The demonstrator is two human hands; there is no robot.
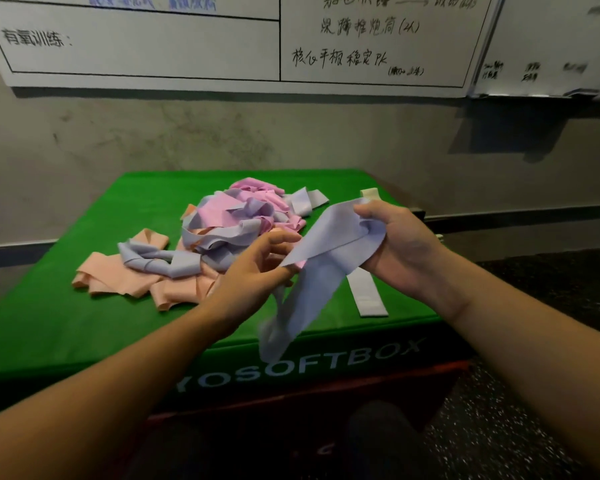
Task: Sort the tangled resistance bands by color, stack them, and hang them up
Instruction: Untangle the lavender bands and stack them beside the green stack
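A tangled pile of pink, lavender and peach resistance bands (236,220) lies on the green soft box (84,317). Peach bands (125,275) spread out at the pile's left front. I hold one lavender band (329,244) up in front of the pile. My right hand (402,247) grips its upper end, and my left hand (257,271) pinches its lower left edge. The rest of the band hangs down over the box's front edge.
A flat lavender band (368,296) lies on the box at the right front, and a pale cream band (369,194) lies near the back right corner. Whiteboards (194,46) hang on the concrete wall behind. A dark speckled floor (499,427) lies to the right.
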